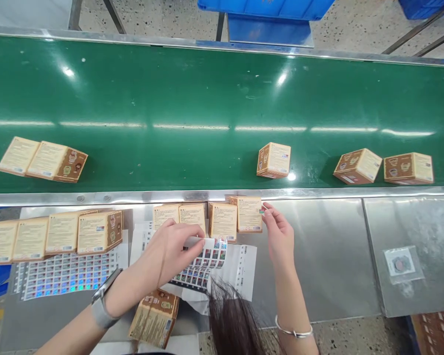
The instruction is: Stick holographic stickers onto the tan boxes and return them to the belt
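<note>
My left hand [179,249] is closed on a curled sheet of small shiny stickers [216,255], its thumb and fingers pinching the upper edge. Between the thumb and fingertips of my right hand [279,231] is a small coloured sticker [261,211], at the right edge of a cream-and-brown box [249,215]. Another box [223,220] stands just left of that one. Two more boxes [192,217] are partly hidden behind my left hand. Below my left wrist, a tilted box [153,320] lies near the bench's front. Dark hair covers part of the sticker sheet.
A green conveyor belt [170,88] runs across the back, carrying several boxes, including one box [274,160] right of centre. At left, a row of boxes [62,232] overlaps another sticker sheet [70,273]. A small clear packet [401,264] lies on the metal bench [329,261] at right.
</note>
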Demonstrator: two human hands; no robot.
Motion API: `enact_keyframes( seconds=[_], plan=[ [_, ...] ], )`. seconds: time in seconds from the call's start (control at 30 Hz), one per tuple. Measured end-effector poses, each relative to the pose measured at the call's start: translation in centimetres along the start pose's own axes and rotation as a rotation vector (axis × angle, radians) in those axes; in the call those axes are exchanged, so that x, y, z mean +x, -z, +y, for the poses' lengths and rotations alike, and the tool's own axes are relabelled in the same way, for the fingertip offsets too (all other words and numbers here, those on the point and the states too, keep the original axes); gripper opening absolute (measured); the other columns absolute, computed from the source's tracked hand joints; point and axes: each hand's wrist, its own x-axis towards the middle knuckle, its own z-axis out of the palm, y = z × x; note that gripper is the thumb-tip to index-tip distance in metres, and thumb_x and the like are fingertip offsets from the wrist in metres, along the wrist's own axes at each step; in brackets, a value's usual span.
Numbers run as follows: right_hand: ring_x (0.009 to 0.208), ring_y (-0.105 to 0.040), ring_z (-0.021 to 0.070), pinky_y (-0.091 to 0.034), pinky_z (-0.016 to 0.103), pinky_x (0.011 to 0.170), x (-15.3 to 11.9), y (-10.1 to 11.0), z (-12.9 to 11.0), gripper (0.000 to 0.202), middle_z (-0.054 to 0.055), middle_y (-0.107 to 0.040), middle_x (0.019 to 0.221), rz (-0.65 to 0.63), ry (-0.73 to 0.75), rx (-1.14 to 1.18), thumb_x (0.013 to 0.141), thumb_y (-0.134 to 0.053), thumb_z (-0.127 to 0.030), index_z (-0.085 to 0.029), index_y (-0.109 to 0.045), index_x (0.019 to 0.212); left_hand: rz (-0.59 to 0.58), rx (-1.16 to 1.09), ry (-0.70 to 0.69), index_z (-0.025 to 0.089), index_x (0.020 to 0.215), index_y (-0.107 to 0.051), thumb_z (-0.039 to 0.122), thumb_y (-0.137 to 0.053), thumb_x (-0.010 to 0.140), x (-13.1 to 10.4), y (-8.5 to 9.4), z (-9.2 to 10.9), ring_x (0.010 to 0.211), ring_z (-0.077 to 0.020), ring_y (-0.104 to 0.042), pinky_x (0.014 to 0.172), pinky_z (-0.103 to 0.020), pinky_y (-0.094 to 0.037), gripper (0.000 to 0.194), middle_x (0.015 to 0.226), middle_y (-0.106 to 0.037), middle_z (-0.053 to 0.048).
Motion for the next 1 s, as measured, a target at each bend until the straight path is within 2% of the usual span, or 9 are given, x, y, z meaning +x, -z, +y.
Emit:
enact_keyframes(
  seconds=[0.13, 0.27, 0.43, 0.57, 0.7, 0.87, 1.0],
  plan=[
    [0.113, -0.06, 0.0256, -0.049, 0.038, 0.089, -0.5, -0.8, 0.6, 0.037, 0.01, -0.065, 0.126, 0.041, 0.023, 0.016, 0.075, -0.067, -0.053, -0.02, -0.068, 0.091, 0.0, 0.007, 0.021, 0.021, 0.078, -0.061, 0.03, -0.038, 0.093, 0.0, 0.3, -0.2, 0.057, -0.0144, -0.053, 0.072, -0.034, -0.042, 0.029, 0.075, -0.072, 0.001],
    [0.105, -0.063, 0.0242, -0.049, 0.036, 0.083, -0.9, -1.6, 0.9, 0.037, 0.011, -0.065, 0.124, 0.056, 0.04, -0.012, 0.077, -0.065, -0.054, -0.019, -0.064, 0.09, -0.018, -0.011, 0.05, 0.021, 0.079, -0.061, 0.033, -0.037, 0.092, 0.1, 0.6, -0.3, 0.057, -0.015, -0.053, 0.074, -0.035, -0.042, 0.03, 0.078, -0.073, 0.001],
    [0.1, -0.063, 0.0221, -0.048, 0.037, 0.083, -1.5, -2.7, 0.8, 0.035, 0.012, -0.064, 0.12, 0.165, 0.17, -0.161, 0.08, -0.061, -0.053, -0.02, -0.057, 0.089, -0.015, -0.023, 0.056, 0.021, 0.081, -0.063, 0.034, -0.037, 0.093, -0.1, 0.6, -0.4, 0.055, -0.0142, -0.052, 0.075, -0.035, -0.044, 0.031, 0.078, -0.074, 0.001],
    [0.099, -0.063, 0.0206, -0.048, 0.037, 0.086, -1.4, -3.1, 0.6, 0.042, 0.009, -0.066, 0.107, 0.213, 0.202, -0.172, 0.079, -0.064, -0.051, -0.021, -0.051, 0.104, -0.004, -0.033, 0.05, 0.021, 0.081, -0.062, 0.033, -0.04, 0.093, -0.2, 0.6, -0.6, 0.058, -0.014, -0.054, 0.076, -0.035, -0.042, 0.029, 0.077, -0.073, 0.002],
    [0.095, -0.063, 0.021, -0.048, 0.037, 0.087, -0.4, -2.6, 0.5, 0.048, 0.008, -0.066, 0.102, 0.183, 0.166, -0.221, 0.079, -0.063, -0.056, -0.02, -0.052, 0.109, 0.004, -0.044, 0.041, 0.02, 0.079, -0.06, 0.029, -0.042, 0.092, -0.5, 0.6, -0.9, 0.059, -0.0133, -0.057, 0.078, -0.036, -0.041, 0.024, 0.076, -0.072, 0.002],
    [0.101, -0.062, 0.0239, -0.048, 0.035, 0.082, 0.3, -2.2, 1.1, 0.055, 0.01, -0.065, 0.111, 0.064, 0.077, -0.255, 0.075, -0.061, -0.063, -0.02, -0.058, 0.11, -0.003, -0.048, 0.057, 0.021, 0.08, -0.06, 0.028, -0.042, 0.092, -0.9, 0.4, -1.5, 0.061, -0.0141, -0.059, 0.077, -0.036, -0.04, 0.023, 0.075, -0.071, 0.002],
    [0.096, -0.062, 0.022, -0.049, 0.033, 0.078, 1.3, -3.3, 1.4, 0.051, 0.007, -0.066, 0.108, 0.094, 0.051, -0.181, 0.075, -0.06, -0.062, -0.021, -0.058, 0.106, 0.013, -0.068, 0.057, 0.02, 0.08, -0.061, 0.026, -0.043, 0.091, -1.2, 0.3, -1.6, 0.063, -0.0145, -0.061, 0.077, -0.036, -0.041, 0.022, 0.078, -0.073, 0.001]
  ],
)
